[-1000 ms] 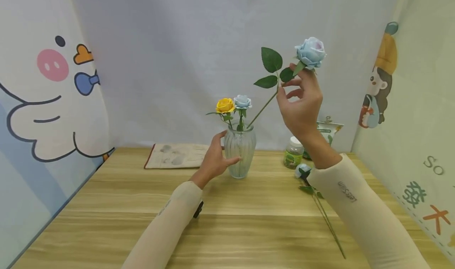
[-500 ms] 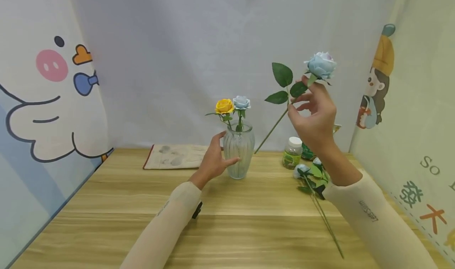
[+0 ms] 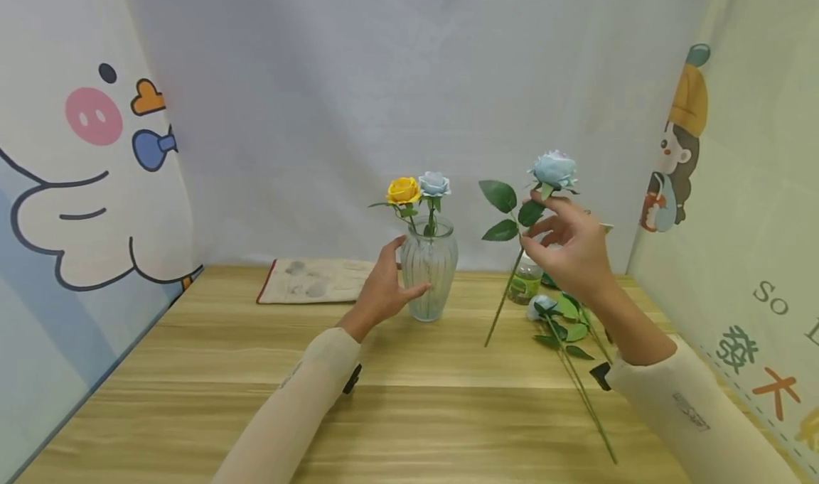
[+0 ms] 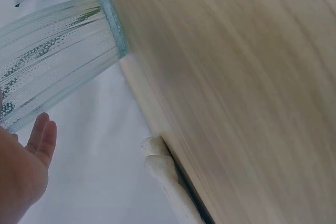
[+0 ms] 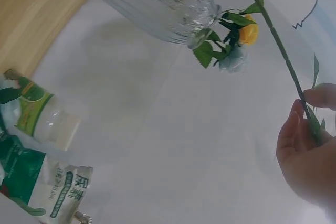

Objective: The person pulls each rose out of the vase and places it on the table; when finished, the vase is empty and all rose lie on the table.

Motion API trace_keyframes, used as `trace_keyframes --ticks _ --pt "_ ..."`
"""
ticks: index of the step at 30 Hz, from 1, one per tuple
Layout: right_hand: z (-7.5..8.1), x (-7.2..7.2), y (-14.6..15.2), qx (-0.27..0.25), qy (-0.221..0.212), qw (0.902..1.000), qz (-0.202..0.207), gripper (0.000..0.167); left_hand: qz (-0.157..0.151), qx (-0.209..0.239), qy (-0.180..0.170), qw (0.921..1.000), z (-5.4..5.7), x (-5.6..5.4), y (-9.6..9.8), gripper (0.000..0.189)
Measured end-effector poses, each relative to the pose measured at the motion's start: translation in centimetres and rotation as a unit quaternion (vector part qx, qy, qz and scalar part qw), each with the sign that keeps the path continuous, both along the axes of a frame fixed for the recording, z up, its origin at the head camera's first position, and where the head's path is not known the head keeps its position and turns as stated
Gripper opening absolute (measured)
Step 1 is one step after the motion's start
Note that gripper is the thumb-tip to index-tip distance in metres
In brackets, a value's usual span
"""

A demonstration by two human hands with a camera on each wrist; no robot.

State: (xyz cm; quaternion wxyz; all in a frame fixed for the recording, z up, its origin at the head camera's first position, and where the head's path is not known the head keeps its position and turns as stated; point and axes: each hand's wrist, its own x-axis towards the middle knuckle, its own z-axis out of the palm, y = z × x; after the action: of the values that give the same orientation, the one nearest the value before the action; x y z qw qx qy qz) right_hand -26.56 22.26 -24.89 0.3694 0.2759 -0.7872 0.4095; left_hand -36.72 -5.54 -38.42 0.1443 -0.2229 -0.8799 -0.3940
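Observation:
A ribbed clear glass vase (image 3: 430, 278) stands upright on the table, holding a yellow rose (image 3: 404, 191) and a small pale blue rose (image 3: 435, 184). My left hand (image 3: 382, 288) holds the vase from its left side, thumb across the front; the other fingers are partly hidden behind the glass. To the right of the vase, my right hand (image 3: 572, 246) pinches the stem of a larger pale blue rose (image 3: 554, 170) just under its bloom. That stem (image 5: 278, 43) slants down, apart from the vase, with green leaves (image 3: 498, 196) on its left.
More blue roses (image 3: 542, 306) with long stems lie on the table at right. Behind them stand a white-capped jar (image 3: 525, 285) and a green-and-white pouch (image 5: 55, 190). A folded cream glove (image 3: 313, 281) lies at back left. Printed cloth walls enclose the table.
The right hand has drawn the large blue rose's stem out and away from the vase mouth, moving right and then lowering it beside the vase. My left hand stays on the vase.

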Motion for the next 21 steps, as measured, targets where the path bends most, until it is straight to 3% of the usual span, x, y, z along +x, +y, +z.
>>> trace_keyframes --ticks 3,7,14,21 --pt "-1.2 0.2 1.2 0.031 -0.066 0.9972 -0.016 0.058 0.001 -0.001 0.007 1.0000 0.0 0.0 0.0 0.098" --pt "-2.4 0.1 2.6 0.046 -0.153 0.9872 0.000 0.063 0.001 0.002 0.022 0.9997 -0.1 0.0 0.1 0.097" --pt "-4.6 0.1 4.3 0.107 -0.231 0.9669 -0.008 0.066 -0.007 0.004 0.056 0.9984 -0.3 -0.1 0.4 0.095" --pt "-7.0 -0.3 5.1 0.139 -0.317 0.9382 0.005 0.065 0.007 0.011 0.097 0.9952 -0.2 -0.1 0.7 0.094"
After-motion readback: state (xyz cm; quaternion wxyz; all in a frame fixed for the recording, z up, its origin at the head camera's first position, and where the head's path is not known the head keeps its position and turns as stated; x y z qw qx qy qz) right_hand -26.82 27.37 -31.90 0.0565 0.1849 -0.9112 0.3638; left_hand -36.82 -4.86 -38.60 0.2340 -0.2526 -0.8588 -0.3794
